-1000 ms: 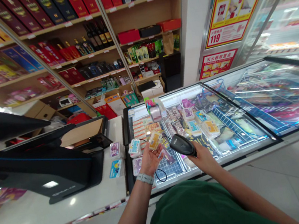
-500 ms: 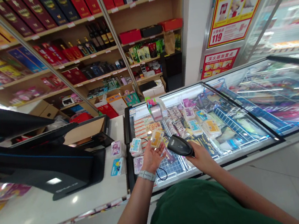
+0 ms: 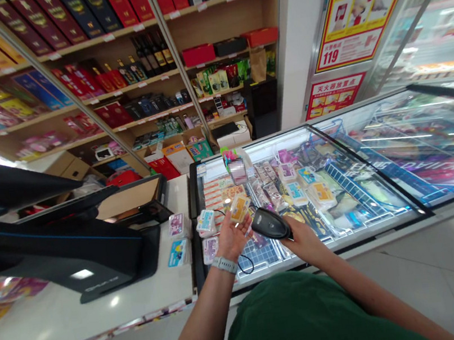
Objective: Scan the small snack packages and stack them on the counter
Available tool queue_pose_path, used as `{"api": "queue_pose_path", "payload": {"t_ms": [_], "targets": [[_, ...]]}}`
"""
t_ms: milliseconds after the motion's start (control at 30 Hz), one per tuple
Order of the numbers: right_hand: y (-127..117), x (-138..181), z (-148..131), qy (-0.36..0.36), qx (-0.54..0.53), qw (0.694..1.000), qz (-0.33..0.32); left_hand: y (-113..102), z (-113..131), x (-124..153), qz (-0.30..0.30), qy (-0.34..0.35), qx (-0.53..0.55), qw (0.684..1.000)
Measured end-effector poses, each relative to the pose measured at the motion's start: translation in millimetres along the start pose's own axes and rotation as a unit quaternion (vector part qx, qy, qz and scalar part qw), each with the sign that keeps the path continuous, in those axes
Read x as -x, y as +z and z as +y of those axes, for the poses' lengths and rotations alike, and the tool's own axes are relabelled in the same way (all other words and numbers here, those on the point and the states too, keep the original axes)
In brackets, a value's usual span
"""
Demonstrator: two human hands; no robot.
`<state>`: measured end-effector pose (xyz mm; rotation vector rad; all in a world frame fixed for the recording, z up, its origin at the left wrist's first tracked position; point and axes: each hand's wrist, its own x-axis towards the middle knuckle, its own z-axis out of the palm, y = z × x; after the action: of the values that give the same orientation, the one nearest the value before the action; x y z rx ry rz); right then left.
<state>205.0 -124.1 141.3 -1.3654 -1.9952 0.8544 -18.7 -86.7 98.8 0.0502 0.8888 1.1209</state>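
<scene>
A small flat plastic pack with a yellow label [image 3: 240,208] is held by my left hand [image 3: 234,238], thumb at its edge and palm turned up. My right hand [image 3: 303,238] grips a black barcode scanner [image 3: 270,224] by its handle. The scanner's head points left, close to the pack but apart from it. Similar packs in a blue-labelled stack [image 3: 206,222] and a purple-labelled stack [image 3: 210,249] lie left of my left hand on the freezer's glass. Beyond the scanner rest a blue-labelled pack [image 3: 297,193] and a yellow-labelled stack [image 3: 324,194].
The glass-topped chest freezer [image 3: 391,239] spans the front and right. On the white counter [image 3: 146,313] stand a black checkout terminal [image 3: 108,261] and more packs [image 3: 179,252]. A black cable [image 3: 246,265] loops near my left wrist. Stocked shelves [image 3: 129,88] line the back.
The scanner in my right hand has shifted slightly left, nearer the yellow-labelled pack. My left hand and its pack have barely moved.
</scene>
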Motion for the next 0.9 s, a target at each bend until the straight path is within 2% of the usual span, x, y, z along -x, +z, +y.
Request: {"api": "queue_pose_path", "payload": {"t_ms": [900], "targets": [[0.0,-1.1,4.2,0.016,0.019,0.999,-0.02,3.9,1.7,-0.6,0.002,-0.004,0.003,1.0]]}}
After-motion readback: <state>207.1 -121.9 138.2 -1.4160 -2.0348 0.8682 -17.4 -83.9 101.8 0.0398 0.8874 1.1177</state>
